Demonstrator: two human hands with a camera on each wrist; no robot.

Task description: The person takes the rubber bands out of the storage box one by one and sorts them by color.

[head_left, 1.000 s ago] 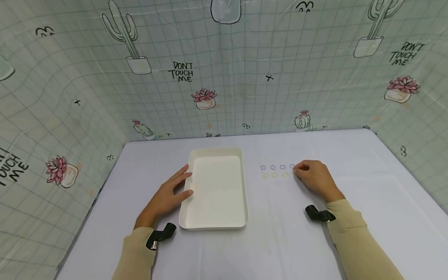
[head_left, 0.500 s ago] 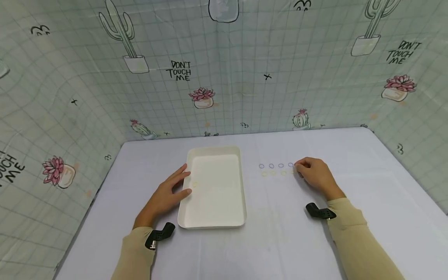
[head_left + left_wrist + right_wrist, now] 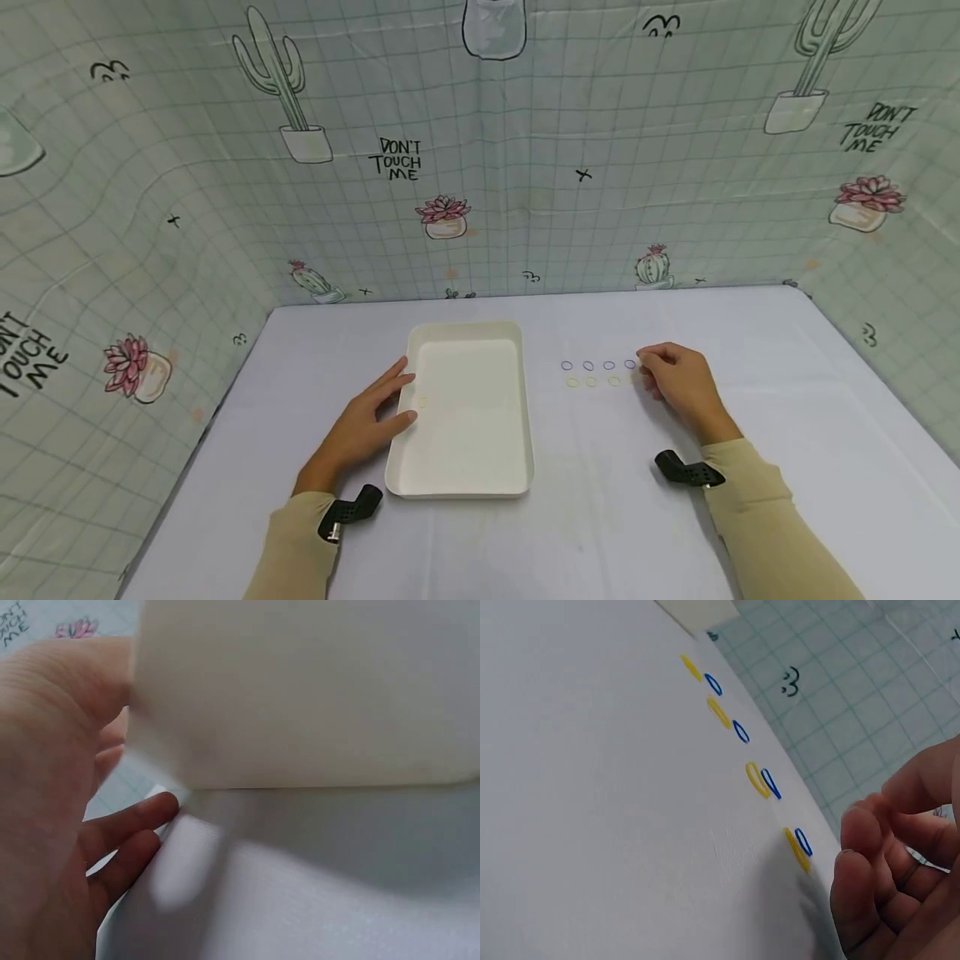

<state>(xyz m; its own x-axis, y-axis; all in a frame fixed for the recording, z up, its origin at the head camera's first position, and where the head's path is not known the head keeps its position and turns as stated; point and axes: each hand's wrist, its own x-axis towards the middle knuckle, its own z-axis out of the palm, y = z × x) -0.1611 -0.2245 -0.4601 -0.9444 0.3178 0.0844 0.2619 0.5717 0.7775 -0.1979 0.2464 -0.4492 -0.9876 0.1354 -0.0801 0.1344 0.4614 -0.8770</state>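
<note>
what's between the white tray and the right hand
Two short rows of small rings: four blue rings behind, yellow rings in front, on the table. Head view shows it, white tray to right hand.

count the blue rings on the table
4. The blue rings sit in a back row right of the tray: at and, the last beside the right hand. The hand may hide another.

A cactus-print curtain (image 3: 480,167) walls 3 sides of the white table (image 3: 600,517).
</note>
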